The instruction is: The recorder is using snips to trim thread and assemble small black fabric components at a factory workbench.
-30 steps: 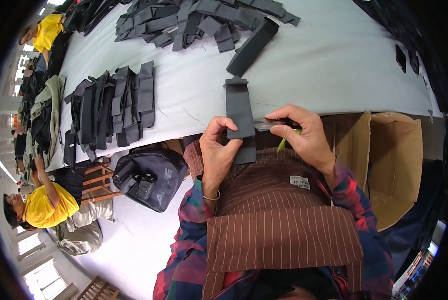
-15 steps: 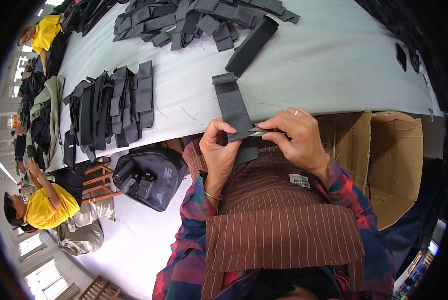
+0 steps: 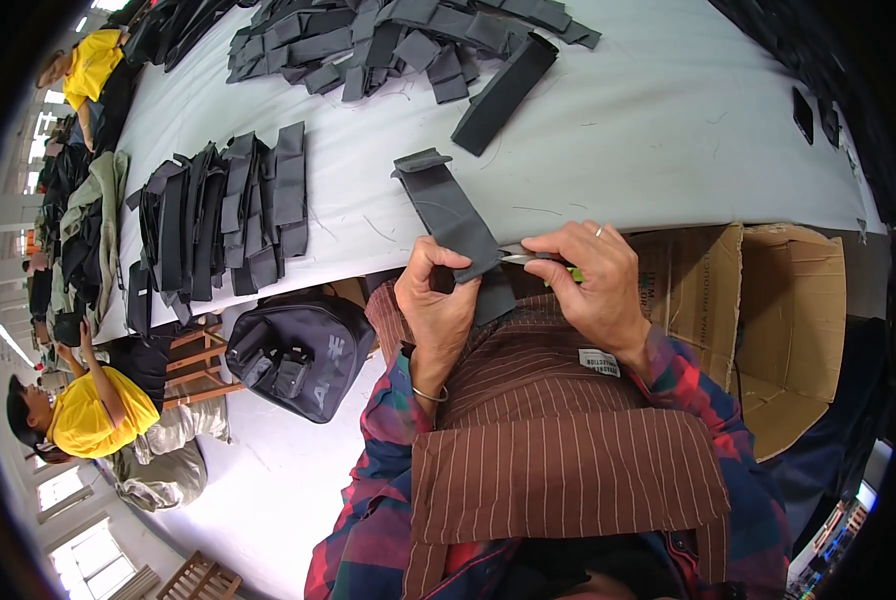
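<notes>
My left hand (image 3: 438, 300) pinches the near end of a long dark grey fabric strip (image 3: 448, 212) that lies across the front edge of the white table (image 3: 648, 130). My right hand (image 3: 593, 280) is closed on small metal snips with a green handle (image 3: 538, 262), their tip touching the strip's right edge close to my left thumb. The strip's far end is folded over and rests on the table.
A row of stacked dark strips (image 3: 223, 215) lies at the left of the table, and a loose heap (image 3: 398, 35) with one long strip (image 3: 503, 92) at the back. A black backpack (image 3: 303, 350) hangs below the table; an open cardboard box (image 3: 778, 320) stands at my right. People in yellow shirts (image 3: 93, 410) work at the left.
The strip has swung so its far end points more to the left. My right hand has slid along its edge with the snips; my left hand keeps its hold.
</notes>
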A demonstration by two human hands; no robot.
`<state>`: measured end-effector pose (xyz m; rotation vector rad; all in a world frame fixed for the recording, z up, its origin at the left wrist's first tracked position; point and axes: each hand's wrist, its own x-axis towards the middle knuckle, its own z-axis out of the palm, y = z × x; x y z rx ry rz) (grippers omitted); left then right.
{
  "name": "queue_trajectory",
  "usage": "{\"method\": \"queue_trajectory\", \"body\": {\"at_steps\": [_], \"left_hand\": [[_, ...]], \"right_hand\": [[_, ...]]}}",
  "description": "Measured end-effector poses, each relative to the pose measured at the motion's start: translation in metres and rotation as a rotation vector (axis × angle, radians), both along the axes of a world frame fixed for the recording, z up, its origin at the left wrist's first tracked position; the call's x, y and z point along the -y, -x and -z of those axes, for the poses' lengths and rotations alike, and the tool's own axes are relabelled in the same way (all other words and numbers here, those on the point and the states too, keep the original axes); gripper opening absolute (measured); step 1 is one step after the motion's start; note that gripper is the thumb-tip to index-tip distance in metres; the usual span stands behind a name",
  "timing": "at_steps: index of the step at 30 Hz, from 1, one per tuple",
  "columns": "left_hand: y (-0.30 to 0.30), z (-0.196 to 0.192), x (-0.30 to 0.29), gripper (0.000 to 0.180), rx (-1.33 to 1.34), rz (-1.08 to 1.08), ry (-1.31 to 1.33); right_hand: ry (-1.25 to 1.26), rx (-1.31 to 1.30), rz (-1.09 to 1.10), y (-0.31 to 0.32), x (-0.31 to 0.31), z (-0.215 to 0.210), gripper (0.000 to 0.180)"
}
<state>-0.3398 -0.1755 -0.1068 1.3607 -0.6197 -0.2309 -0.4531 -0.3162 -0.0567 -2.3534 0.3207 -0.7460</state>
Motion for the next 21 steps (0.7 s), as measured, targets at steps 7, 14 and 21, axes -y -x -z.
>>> {"method": "queue_trajectory", "body": {"at_steps": [7,14,21], "left_hand": [[0.000,-0.005,0.000,0.023,-0.048,0.015,0.033],[0.001,-0.004,0.002,0.025,-0.292,0.064,0.205],[0.000,-0.006,0.002,0.024,-0.296,0.060,0.229]], "right_hand": [[-0.491,-0.012,0.046,-0.001,-0.015,0.014,0.012],[-1.406,0.023,-0.187,0.001,-0.016,0.028,0.018],[-1.192,-0.048,-0.134,0.000,-0.013,0.022,0.020]]}}
